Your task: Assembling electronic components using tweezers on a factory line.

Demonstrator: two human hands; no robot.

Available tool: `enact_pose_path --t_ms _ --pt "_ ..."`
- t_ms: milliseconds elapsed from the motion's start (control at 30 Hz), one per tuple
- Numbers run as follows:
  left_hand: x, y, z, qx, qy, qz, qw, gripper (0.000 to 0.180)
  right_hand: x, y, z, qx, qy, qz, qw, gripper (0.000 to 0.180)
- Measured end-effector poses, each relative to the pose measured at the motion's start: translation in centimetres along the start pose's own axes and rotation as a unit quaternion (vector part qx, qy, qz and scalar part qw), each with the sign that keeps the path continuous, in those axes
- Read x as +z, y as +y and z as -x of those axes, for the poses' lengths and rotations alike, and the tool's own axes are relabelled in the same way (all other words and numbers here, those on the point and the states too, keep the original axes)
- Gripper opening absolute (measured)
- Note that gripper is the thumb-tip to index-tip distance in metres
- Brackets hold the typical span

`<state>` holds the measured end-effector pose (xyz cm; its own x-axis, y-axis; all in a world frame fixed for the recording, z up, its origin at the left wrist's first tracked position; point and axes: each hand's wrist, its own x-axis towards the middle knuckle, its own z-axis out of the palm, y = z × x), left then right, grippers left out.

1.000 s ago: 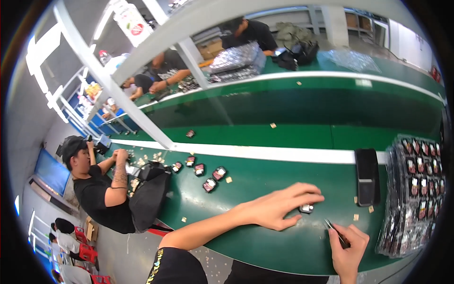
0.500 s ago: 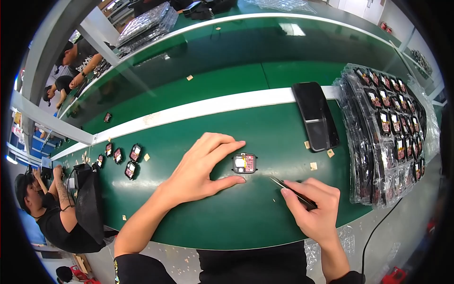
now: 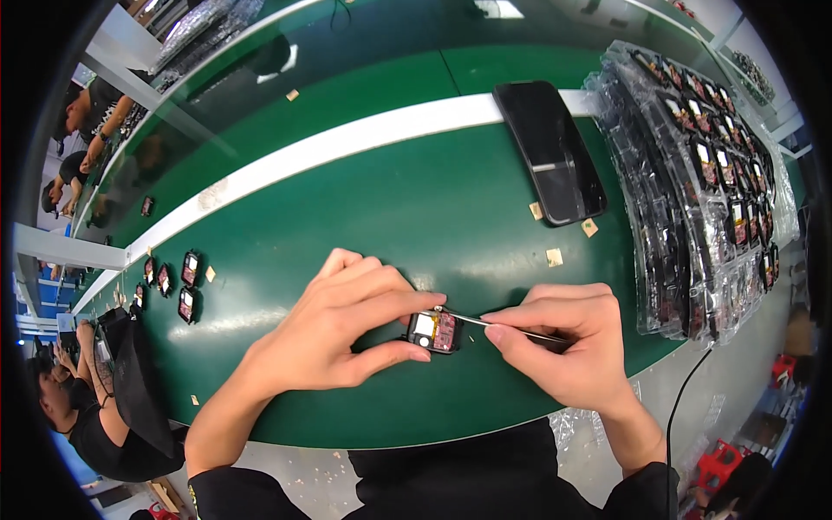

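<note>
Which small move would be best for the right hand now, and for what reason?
Perhaps the right hand should give a small, gentle nudge with the thin metal tweezers at the upper edge of the small square black-framed device: their tip is already there, and the left hand braces the device with thumb and forefinger. Whether the tip touches is too small to tell.

Module [image 3: 445, 335] left of and before phone [image 3: 555, 165] — other modules [image 3: 190, 269] farther left, trays [image 3: 642, 195] right
</note>
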<state>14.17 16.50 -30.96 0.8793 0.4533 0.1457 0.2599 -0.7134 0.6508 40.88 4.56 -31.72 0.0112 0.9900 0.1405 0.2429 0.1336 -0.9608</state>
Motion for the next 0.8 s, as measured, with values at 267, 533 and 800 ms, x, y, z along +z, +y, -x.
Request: enact_pose_path --t_ms 267,533,800 --pt "0.1 -0.3 -0.1 -0.007 -0.003 -0.002 1.000 0.059 1.4 0.6 -0.1 -0.073 0.008 0.095 0.993 0.017" --pt "0.0 -0.3 -0.3 -0.012 0.004 -0.007 1.000 0.061 1.6 0.7 -0.2 -0.091 0.016 0.126 0.988 0.019" --pt "0.0 0.1 -0.4 -0.031 0.012 0.003 0.999 0.057 1.8 1.2 0.4 -0.156 0.054 0.185 0.969 0.027"
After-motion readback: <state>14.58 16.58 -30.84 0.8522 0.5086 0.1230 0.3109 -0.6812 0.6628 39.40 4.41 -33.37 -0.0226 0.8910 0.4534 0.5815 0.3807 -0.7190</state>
